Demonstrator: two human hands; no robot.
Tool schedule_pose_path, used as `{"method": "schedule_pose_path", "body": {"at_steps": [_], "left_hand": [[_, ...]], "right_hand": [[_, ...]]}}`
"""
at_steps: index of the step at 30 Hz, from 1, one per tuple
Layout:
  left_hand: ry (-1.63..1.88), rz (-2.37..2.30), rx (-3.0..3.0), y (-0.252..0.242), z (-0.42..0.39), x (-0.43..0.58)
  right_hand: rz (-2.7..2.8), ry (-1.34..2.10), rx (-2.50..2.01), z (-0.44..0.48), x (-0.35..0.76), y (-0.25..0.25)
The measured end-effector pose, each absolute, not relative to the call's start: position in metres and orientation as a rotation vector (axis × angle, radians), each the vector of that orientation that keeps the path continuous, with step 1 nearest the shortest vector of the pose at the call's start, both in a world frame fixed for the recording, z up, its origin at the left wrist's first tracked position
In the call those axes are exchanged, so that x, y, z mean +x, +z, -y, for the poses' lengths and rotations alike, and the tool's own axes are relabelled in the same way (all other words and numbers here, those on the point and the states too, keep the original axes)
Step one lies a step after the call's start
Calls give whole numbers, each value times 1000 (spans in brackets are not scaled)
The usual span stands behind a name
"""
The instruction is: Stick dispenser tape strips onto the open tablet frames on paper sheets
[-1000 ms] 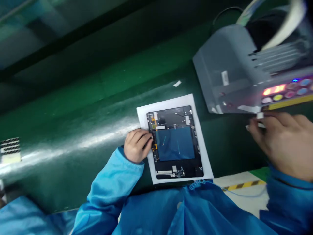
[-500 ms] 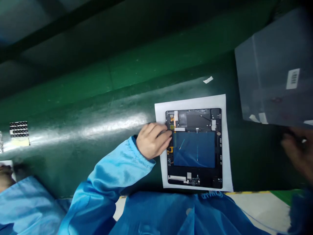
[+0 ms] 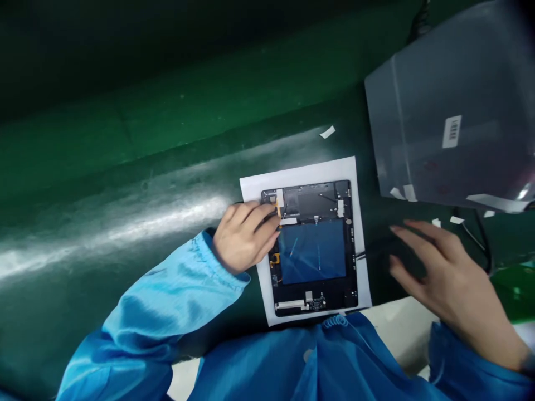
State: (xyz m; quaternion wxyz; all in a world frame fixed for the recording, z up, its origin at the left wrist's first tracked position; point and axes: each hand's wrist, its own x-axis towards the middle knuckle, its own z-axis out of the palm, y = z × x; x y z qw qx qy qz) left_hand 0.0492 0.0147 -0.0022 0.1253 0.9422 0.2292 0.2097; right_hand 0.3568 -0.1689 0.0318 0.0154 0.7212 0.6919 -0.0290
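Note:
An opened tablet (image 3: 313, 250), its circuit boards, orange flex cables and blue-filmed battery area exposed, lies on a white sheet (image 3: 360, 278). My left hand (image 3: 248, 236) has its fingers bent over the tablet's left edge near the upper corner; the fingertips hide part of that edge. To the right of the tablet is my right hand (image 3: 447, 273), thumb and forefinger pointing left. Two thin dark tips, looking like tweezers (image 3: 360, 255), reach from it over the tablet's right edge; most of their body is lost against the dark mat.
A grey translucent box-like cover (image 3: 426, 122) with a barcode label (image 3: 452, 131) stands at the upper right. Below it lie white tape scraps (image 3: 457, 220) and a dark cable (image 3: 485, 239). Another white scrap (image 3: 327, 132) sits above the sheet on the green mat (image 3: 137, 245).
My right hand has come in from the far right edge toward the tablet. The view has shifted right, and the co-worker's sleeve has left it. My left hand stays on the tablet.

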Motion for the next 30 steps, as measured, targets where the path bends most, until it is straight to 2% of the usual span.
{"method": "schedule_pose_path", "body": {"at_steps": [4,7,11,17,30], "left_hand": [[638,-684,2749,1,-14,50],[659,-689,2749,0,-13,50],[662,-681,2745,-3,-13,50],[704,-703,2712,-3,-12,49],[640,-767,2708,4,-10,54]], "right_hand": [[-2465,-31,1884,161,349,48],[-2581,-108,1966,158,354,48],[-2460,-265,2023,126,339,35],[-2666,121,1791,52,286,29],[-2712,121,1712,48,280,46]]}}
